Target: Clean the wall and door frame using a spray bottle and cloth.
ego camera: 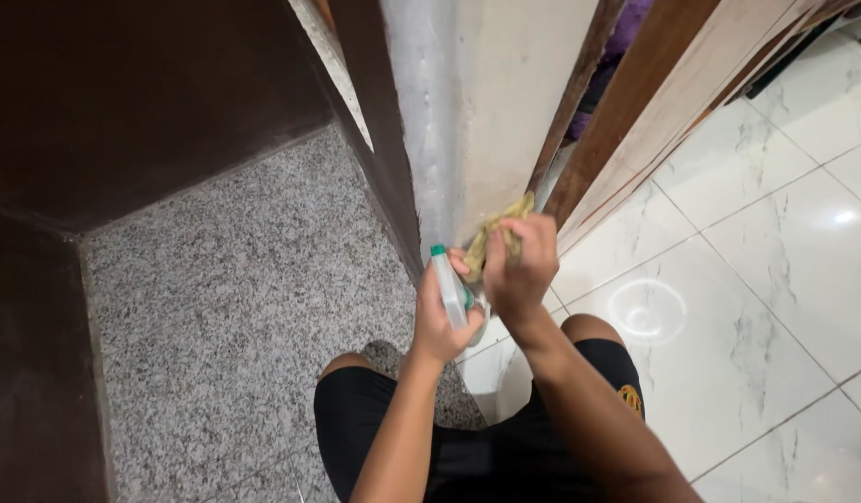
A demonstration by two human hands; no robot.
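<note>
Left hand (437, 321) fingers clamp an upright spray bottle (449, 289), green nozzle up; right hand (521, 265) fingers grip a cloth (494, 233).

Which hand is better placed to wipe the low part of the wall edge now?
Probably the right hand: it holds the yellow cloth against the wall edge. The left hand grips the spray bottle.

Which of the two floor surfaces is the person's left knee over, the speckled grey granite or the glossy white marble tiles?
The speckled grey granite floor; the glossy white marble tiles lie beyond the right knee.
</note>
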